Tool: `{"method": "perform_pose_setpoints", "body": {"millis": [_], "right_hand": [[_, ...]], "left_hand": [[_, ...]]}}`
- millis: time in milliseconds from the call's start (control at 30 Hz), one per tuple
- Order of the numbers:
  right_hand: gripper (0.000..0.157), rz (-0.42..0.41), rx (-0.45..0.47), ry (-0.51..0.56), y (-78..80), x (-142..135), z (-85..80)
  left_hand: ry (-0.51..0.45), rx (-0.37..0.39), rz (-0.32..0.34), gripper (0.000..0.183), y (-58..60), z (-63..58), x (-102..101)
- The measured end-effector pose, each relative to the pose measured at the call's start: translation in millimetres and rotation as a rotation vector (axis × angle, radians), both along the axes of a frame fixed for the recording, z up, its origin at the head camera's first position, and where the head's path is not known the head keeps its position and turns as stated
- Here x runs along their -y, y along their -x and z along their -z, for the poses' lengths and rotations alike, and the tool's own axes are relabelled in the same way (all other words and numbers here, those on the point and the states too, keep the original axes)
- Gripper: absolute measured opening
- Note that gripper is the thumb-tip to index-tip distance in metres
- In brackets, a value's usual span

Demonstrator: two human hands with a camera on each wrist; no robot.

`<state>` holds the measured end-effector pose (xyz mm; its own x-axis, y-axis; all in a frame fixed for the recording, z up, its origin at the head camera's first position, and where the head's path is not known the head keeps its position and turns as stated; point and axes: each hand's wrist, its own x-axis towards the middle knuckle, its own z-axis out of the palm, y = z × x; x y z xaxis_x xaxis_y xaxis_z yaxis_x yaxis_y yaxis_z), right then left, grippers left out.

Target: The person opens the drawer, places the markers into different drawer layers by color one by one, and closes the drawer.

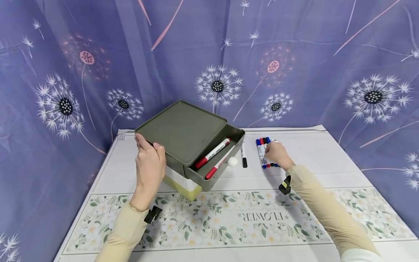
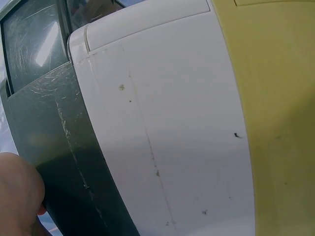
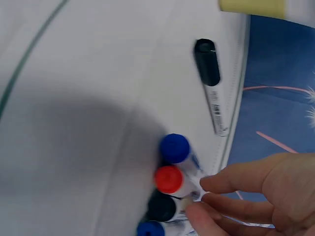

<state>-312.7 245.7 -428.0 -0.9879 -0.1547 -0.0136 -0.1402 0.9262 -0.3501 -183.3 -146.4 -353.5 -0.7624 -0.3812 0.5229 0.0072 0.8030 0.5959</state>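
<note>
A drawer box (image 1: 183,131) with a dark green top tier sits on the table, white and yellow tiers below it. My left hand (image 1: 148,163) grips its left corner; the left wrist view shows part of that hand (image 2: 19,191) against the green side. The top drawer (image 1: 243,134), with a white round knob (image 1: 232,162), stands pulled out. Two red-and-white markers (image 1: 212,153) lie inside. My right hand (image 1: 277,154) reaches over a row of markers (image 1: 260,153), its fingertips close around the red marker (image 3: 169,179) and black marker (image 3: 161,206). Whether they pinch one is unclear.
Between drawer and row, a black-capped marker (image 1: 244,156) lies alone on the table. A white cloth with a floral band (image 1: 183,229) covers the table. Purple dandelion curtains (image 1: 294,43) hang behind and at both sides.
</note>
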Motion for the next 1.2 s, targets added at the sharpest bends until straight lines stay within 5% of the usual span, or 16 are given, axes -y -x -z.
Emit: {"method": "perform_pose_setpoints", "body": {"millis": [467,900,1200], "right_hand": [[0.004,0.083,0.018,-0.043,-1.1,12.2,4.8],[0.019,0.077,-0.019,-0.170,4.0,20.1,14.7],[0.021,0.075,0.042,-0.077,2.0,16.6,11.0]], "left_hand": [[0.010,-0.004,0.001,0.062,-0.5,-2.4,-0.8],[-0.023,0.022,0.021,0.063,1.5,-2.2,-2.2],[-0.025,0.013,0.004,0.062,0.3,0.0,-0.8]]}}
